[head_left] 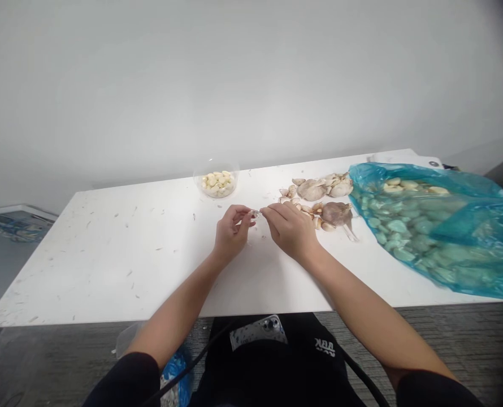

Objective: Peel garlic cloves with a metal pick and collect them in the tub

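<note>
White tabletop [107, 271] under both hands: left hand [233, 232] and right hand [289, 229] meet, fingers [268, 210] closed, pinching a tiny pale piece [255, 212] at their tips, too small to identify, beside loose garlic cloves [306, 212]; tight fingertip control suits it

Left hand [233, 232], right hand [291, 230], both pinching small pale item [255, 213]; garlic bulb [337, 213]; bowl of peeled cloves [216, 181]; blue plastic bag [429, 226].

Bright, even light, faint shadows, warped edges, darkened top-right corner.
</note>
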Demonstrator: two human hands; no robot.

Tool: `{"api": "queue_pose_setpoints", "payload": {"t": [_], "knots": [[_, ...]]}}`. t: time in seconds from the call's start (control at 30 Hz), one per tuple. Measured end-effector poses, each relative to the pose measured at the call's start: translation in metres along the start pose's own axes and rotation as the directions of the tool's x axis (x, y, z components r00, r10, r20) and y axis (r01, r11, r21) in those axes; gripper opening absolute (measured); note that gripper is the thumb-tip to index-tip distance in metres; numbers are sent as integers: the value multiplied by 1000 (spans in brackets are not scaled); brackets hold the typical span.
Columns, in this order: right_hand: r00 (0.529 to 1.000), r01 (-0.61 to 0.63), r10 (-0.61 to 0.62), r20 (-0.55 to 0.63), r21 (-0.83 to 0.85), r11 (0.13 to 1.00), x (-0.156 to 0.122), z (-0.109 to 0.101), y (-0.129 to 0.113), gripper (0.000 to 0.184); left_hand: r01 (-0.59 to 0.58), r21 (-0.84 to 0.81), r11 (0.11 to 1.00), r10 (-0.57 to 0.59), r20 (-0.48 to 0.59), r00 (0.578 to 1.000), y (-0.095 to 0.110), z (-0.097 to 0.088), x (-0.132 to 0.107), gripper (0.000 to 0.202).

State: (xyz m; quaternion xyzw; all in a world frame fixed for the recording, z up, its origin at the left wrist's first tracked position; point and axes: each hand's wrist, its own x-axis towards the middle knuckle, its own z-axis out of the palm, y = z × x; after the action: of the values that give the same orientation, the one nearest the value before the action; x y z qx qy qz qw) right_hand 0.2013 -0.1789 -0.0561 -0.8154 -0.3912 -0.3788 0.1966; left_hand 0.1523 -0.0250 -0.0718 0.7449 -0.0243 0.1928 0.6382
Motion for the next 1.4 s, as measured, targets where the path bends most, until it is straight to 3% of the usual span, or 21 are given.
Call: {"api": "queue_pose_setpoints", "payload": {"t": [0.27, 0.47, 0.57, 0.63, 0.73, 0.87, 0.97, 1.07, 1.17, 1.23, 1.33, 1.4], "knots": [[988, -131, 130, 83, 5, 991, 0, 0, 2, 22, -6, -22, 1000, 6, -9, 1000, 5, 1, -1, 20], [983, -126, 121, 136, 23, 992, 0, -3, 1, 25, 30, -85, 996, -33, -33, 999, 6, 1, 1, 21], [964, -159, 150, 219, 21, 987, 1, -5, 0, 28, 95, -141, 985, -104, -59, 993, 9, 0, 4, 23], [926, -207, 194, 323, 4, 978, 2, -7, -2, 31, 151, -191, 970, -170, -85, 982, 12, -1, 6, 25], [841, -257, 255, 476, -63, 964, 6, -9, -4, 35, 268, -311, 912, -313, -106, 944, 17, -5, 10, 25], [762, -239, 261, 592, -116, 964, 9, -9, -3, 34, 433, -553, 712, -536, -30, 844, 19, -14, 16, 23], [703, -192, 226, 674, -127, 973, 9, -7, -1, 31, 479, -664, 575, -635, 8, 773, 20, -18, 18, 21], [639, -156, 217, 738, -152, 976, 8, -5, -1, 31, 493, -693, 527, -684, -1, 730, 23, -19, 19, 17], [619, -156, 213, 756, -147, 977, 8, -4, -3, 33, 480, -675, 561, -679, -42, 733, 28, -21, 21, 15], [625, -159, 199, 755, -126, 979, 8, -3, -5, 35, 426, -622, 657, -615, -116, 780, 32, -26, 27, 16], [638, -158, 168, 752, -85, 984, 7, -3, -6, 34, 237, -412, 880, -376, -299, 877, 39, -39, 45, 25], [644, -165, 159, 749, -68, 984, 7, -3, -6, 34, 116, -176, 978, -176, -385, 906, 45, -51, 62, 30]]}}
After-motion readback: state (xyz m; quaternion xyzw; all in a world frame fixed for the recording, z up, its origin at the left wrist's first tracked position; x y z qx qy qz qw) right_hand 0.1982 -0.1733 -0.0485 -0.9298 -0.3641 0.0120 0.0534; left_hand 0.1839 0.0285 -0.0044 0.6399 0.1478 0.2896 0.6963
